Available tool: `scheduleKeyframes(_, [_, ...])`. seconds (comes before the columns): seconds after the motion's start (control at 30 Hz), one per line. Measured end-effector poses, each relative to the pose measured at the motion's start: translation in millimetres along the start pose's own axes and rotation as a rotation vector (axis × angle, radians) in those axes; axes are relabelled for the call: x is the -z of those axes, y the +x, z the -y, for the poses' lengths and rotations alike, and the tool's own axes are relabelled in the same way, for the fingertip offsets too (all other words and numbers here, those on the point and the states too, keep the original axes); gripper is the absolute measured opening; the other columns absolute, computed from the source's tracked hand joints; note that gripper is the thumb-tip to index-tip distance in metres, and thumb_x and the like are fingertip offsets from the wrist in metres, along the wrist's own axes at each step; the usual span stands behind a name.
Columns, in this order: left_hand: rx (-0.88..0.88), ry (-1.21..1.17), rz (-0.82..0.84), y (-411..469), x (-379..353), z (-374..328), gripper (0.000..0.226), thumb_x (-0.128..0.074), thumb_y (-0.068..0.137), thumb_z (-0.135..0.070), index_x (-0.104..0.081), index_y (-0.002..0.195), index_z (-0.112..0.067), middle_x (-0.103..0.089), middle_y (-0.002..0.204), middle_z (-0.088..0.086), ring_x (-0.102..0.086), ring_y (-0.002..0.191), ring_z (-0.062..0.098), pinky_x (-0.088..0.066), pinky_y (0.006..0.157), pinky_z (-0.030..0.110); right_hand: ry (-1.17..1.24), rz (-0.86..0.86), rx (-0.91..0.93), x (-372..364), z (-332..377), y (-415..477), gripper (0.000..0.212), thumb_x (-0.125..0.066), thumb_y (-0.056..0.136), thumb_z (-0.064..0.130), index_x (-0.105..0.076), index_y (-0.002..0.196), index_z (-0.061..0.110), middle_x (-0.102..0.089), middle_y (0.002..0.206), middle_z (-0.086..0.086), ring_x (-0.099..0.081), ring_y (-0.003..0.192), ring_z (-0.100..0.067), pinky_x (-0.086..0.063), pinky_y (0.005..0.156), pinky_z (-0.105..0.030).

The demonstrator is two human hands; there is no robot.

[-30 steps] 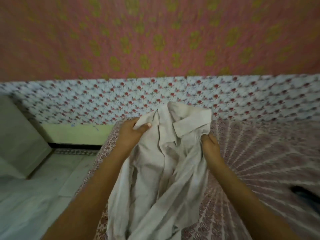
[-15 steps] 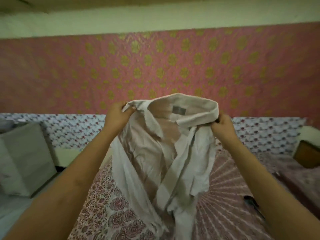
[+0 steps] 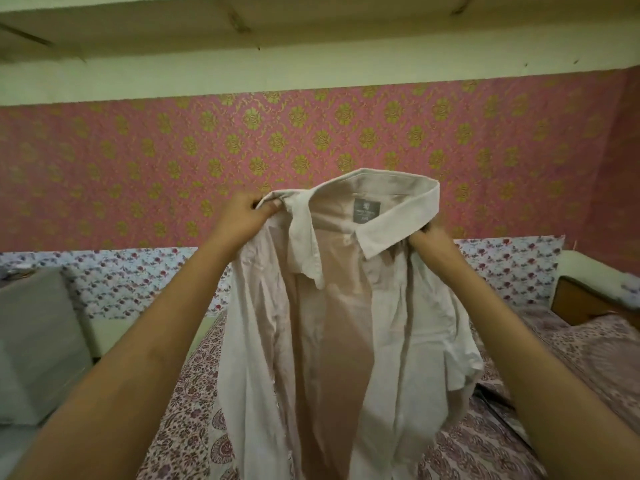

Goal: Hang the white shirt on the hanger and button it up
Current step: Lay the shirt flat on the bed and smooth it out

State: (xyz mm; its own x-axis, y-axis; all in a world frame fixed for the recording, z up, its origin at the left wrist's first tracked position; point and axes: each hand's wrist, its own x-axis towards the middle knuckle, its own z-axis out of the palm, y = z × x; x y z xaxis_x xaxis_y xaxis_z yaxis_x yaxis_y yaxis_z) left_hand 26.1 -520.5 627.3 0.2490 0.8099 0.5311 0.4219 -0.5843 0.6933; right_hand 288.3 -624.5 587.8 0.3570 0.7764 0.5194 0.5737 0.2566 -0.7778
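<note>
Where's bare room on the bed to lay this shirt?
Bare bedcover between left forearm and shirt, and right of the right forearm up to the wooden box. Tight by the shirt's right hem: a dark object lies there.

One wide-angle camera, worn on the person's head, gives the only view. It faces forward and close to level. The pale cream ceiling [image 3: 311,46] fills the top of the frame, the pink wall with gold floral print [image 3: 138,161] crosses the middle, and the maroon-patterned bed sheet [image 3: 194,410] lies along the bottom. Both bare forearms enter from the lower corners and converge on the centre. There the left hand [image 3: 242,216] and right hand [image 3: 429,244] grip the creased white button-up shirt [image 3: 346,323] close before the lens. It is near enough to show the small grey neck label [image 3: 366,210], though its print seems too fine to read.
</note>
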Motion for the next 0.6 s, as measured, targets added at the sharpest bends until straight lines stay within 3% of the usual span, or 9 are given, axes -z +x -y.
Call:
scheduleKeyframes(0.07, [0.088,-0.050,0.133,-4,3,9,0.022,-0.060,0.089,-0.028,-0.062,0.072,-0.013,-0.053,0.068,0.013,-0.050,0.064,0.021,-0.036,0.064,0.034,-0.042,0.036,0.061,-1,-8,-5,0.048,-0.061,0.070,0.041,-0.051,0.115,0.028,-0.064,0.100,-0.004,-0.061,0.092,-0.021,-0.054,0.081,-0.049])
scheduleKeyframes(0.13, [0.160,-0.146,0.314,-7,6,17,0.014,-0.060,0.089,-0.025,-0.067,0.083,-0.014,-0.067,0.072,0.011,-0.063,0.064,0.021,-0.048,0.065,0.031,-0.070,0.028,0.069,-5,-20,-8,0.039,-0.066,0.076,0.035,-0.048,0.110,0.034,-0.063,0.097,-0.001,-0.061,0.088,-0.016,-0.055,0.071,-0.044])
scheduleKeyframes(0.2, [0.179,-0.189,0.462,-8,8,25,0.013,-0.057,0.091,-0.023,-0.067,0.086,-0.018,-0.072,0.069,-0.001,-0.067,0.061,0.013,-0.054,0.058,0.024,-0.155,0.052,-0.001,-9,-31,-10,0.029,-0.058,0.087,0.028,-0.043,0.112,0.025,-0.057,0.089,-0.002,-0.056,0.078,-0.017,-0.047,0.060,-0.031])
scheduleKeyframes(0.23, [0.174,-0.196,0.489,-8,8,30,0.014,-0.055,0.092,-0.023,-0.067,0.085,-0.019,-0.072,0.067,-0.004,-0.067,0.060,0.009,-0.055,0.056,0.021,-0.209,0.090,-0.042,-11,-35,-10,0.026,-0.051,0.091,0.025,-0.043,0.115,0.020,-0.057,0.089,-0.007,-0.055,0.077,-0.021,-0.045,0.061,-0.031])
scheduleKeyframes(0.33, [0.166,-0.225,0.452,-6,4,47,0.018,-0.049,0.095,-0.014,-0.061,0.082,-0.018,-0.068,0.066,-0.006,-0.064,0.058,0.003,-0.052,0.059,0.022,-0.181,0.128,-0.120,-17,-43,-8,0.043,-0.036,0.096,0.016,-0.034,0.138,0.022,-0.055,0.121,-0.010,-0.053,0.105,-0.028,-0.046,0.085,-0.041])
scheduleKeyframes(0.43, [0.120,-0.220,0.363,-5,-11,62,0.029,-0.042,0.093,0.003,-0.053,0.083,-0.022,-0.058,0.080,-0.003,-0.056,0.068,0.006,-0.043,0.065,0.025,-0.174,0.043,-0.077,-24,-49,-4,0.044,-0.034,0.096,0.008,-0.038,0.138,0.020,-0.056,0.120,-0.012,-0.053,0.102,-0.031,-0.047,0.086,-0.047])
scheduleKeyframes(0.5, [0.081,-0.217,0.318,-5,-23,72,0.035,-0.038,0.093,0.007,-0.050,0.083,-0.024,-0.054,0.084,-0.007,-0.052,0.070,0.002,-0.041,0.059,0.016,-0.178,-0.018,-0.105,-29,-58,-2,0.032,-0.035,0.094,0.007,-0.052,0.121,0.003,-0.059,0.108,-0.021,-0.054,0.094,-0.038,-0.047,0.082,-0.053])
scheduleKeyframes(0.6, [0.015,-0.174,0.400,-6,-38,85,0.038,-0.033,0.096,0.007,-0.056,0.077,-0.017,-0.058,0.083,-0.009,-0.056,0.069,-0.012,-0.043,0.063,0.004,-0.143,-0.125,-0.184,-36,-73,3,0.023,-0.039,0.088,0.009,-0.051,0.086,-0.010,-0.055,0.082,-0.025,-0.048,0.071,-0.033,-0.038,0.063,-0.043])
